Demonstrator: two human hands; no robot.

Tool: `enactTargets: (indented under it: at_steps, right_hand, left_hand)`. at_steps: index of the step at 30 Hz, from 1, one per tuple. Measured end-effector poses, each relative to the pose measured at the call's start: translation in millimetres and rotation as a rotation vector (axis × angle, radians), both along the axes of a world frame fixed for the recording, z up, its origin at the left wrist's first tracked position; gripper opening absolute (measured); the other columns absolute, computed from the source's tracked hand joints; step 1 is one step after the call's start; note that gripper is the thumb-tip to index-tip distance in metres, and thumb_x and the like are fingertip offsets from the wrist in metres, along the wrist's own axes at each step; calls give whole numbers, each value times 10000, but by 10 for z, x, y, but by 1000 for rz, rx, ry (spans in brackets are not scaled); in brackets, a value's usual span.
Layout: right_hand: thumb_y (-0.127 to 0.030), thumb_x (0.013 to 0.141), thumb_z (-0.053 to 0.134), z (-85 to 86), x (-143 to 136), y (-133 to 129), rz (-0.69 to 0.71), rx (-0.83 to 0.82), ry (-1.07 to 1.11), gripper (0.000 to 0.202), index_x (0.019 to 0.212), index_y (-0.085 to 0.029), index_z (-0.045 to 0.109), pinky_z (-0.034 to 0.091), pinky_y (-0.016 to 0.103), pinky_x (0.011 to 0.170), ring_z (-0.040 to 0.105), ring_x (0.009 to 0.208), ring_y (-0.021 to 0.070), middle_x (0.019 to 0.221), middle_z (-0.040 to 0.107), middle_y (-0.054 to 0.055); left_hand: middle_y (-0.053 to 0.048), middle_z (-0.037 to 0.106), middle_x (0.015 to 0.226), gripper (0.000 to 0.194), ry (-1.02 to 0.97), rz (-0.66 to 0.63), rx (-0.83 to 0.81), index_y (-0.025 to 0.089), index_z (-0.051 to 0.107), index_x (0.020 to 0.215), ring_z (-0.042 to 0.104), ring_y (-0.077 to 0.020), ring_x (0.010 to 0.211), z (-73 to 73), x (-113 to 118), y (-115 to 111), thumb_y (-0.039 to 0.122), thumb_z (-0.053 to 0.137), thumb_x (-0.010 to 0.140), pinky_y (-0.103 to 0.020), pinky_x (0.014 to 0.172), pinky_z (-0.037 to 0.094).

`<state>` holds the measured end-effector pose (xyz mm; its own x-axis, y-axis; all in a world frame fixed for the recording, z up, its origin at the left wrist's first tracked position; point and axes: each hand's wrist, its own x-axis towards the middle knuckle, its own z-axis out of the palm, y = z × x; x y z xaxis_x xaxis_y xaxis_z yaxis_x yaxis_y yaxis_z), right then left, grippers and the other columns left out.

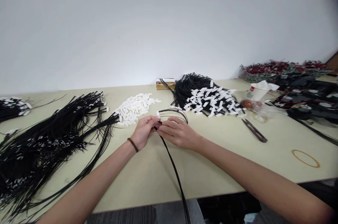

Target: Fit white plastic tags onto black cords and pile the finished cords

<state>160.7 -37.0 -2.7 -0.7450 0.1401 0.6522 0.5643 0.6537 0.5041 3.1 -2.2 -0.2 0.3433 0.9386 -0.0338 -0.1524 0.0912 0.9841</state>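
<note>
Two bare hands are meeting over a pale table (137, 185), working on several black wires (173, 162). The left hand (142, 132) — a brown wristband (133, 145) circling its wrist — is pinching the work with thumb and forefinger pressed together. The right hand (181, 133) is curling its fingers close together at the same spot, but its thumb is hidden, and whether the fingertips are clamping the wires cannot be told.

The black wires are trailing from beneath the fingertips toward the person, their long axis slanting slightly rightward and dropping over the table's near edge. A white plug (158, 113) is standing just above the left fingertips, pointing away toward the wall (126, 34) (thin dark strands are looping near it, behind the right hand).

Left of centre, loose white plugs (136, 108) are lying in a heap; on the right, a tangled bundle (194, 83) is spreading its white-tipped ends toward the person, with snips (254, 130) and a paper cup (256, 93) sitting farther right.
</note>
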Motion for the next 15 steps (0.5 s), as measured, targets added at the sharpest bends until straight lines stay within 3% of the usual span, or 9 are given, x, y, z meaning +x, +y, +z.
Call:
enactTargets:
  at_steps: [8, 15]
  right_hand:
    - [-137, 845, 483, -103, -19, 43, 6, -141, 169, 112, 899, -170, 576, 399, 278, 744, 511, 883, 137, 850, 623, 25]
    - [-172, 851, 482, -102, -7, 66, 3, -226, 255, 110, 811, -187, 585, 383, 268, 683, 493, 793, 131, 786, 614, 21]
  left_hand:
    - [-13, 593, 619, 259, 8, -10, 7, 128, 602, 670, 512, -97, 570, 5, -5, -5, 371, 679, 627, -205, 535, 394]
    - [-9, 596, 614, 267, 12, -13, 7, 134, 606, 673, 517, -103, 570, -7, -11, -1, 388, 674, 627, -230, 566, 419]
